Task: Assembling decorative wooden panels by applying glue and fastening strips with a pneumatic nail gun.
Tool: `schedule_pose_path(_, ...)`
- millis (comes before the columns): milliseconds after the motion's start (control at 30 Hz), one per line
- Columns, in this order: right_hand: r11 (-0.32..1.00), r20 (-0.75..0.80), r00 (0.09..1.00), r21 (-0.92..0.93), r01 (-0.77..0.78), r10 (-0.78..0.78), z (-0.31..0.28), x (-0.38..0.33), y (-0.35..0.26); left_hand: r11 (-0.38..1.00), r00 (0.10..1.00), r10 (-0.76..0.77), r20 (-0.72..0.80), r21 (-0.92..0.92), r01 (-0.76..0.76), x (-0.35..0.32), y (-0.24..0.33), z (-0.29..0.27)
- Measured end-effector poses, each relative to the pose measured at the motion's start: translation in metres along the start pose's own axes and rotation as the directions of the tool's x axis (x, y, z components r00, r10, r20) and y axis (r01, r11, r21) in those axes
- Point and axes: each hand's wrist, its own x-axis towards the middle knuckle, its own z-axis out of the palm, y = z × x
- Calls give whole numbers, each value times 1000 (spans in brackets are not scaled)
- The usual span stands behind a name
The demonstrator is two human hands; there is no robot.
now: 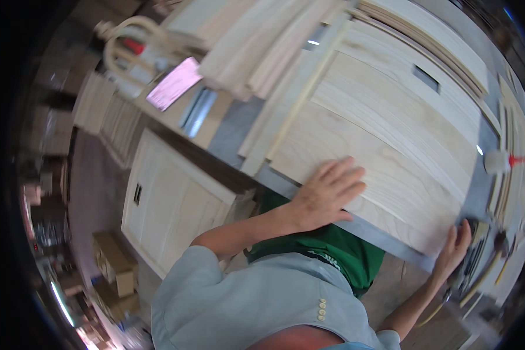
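A pale wooden panel (385, 154) is laid flat on the grey bench (233, 128), directly under and beyond the left grip (325, 195). The left grip is spread wide, with its palm side turned down over the near part of the panel and nothing grasped in it. The right grip (454, 251) is placed at the near right corner of the panel, just beside a dark tool (473, 254); whether anything is held there cannot be told. The panel is made up of broad boards, separated by thin straight seams, and is coloured cream with faint brownish grain; wavy figure is shown on the board nearest the left grip. A dark rectangular slot (427, 78) is seen in the far part, well beyond both grips. Along the panel's left side, a long yellowish strip (303, 105) is set. Beyond the right grip, a white bottle (497, 162) with a red nozzle is seen. To the left of and beyond the left grip, pale boards (239, 58) are stacked, while a second panel (172, 204), similarly slotted, is stood lower down, left of that grip.
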Motion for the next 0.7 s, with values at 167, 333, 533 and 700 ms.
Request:
schedule_pose_path(167,978,-40,984,-132,164,-171,25,65,0,1000,996,-19,-90,-11,18,-4,-3,5)
schedule_pose_path(333,988,156,988,-153,26,-2,39,92,8,1000,992,-7,-127,-14,6,-7,-4,10)
schedule_pose_path(533,995,38,999,-95,32,-28,48,87,9,1000,993,0,-117,-30,-3,-7,-5,9)
schedule_pose_path(700,983,-28,992,-143,119,-125,49,83,-6,1000,992,-11,-122,-22,9,-7,-3,8)
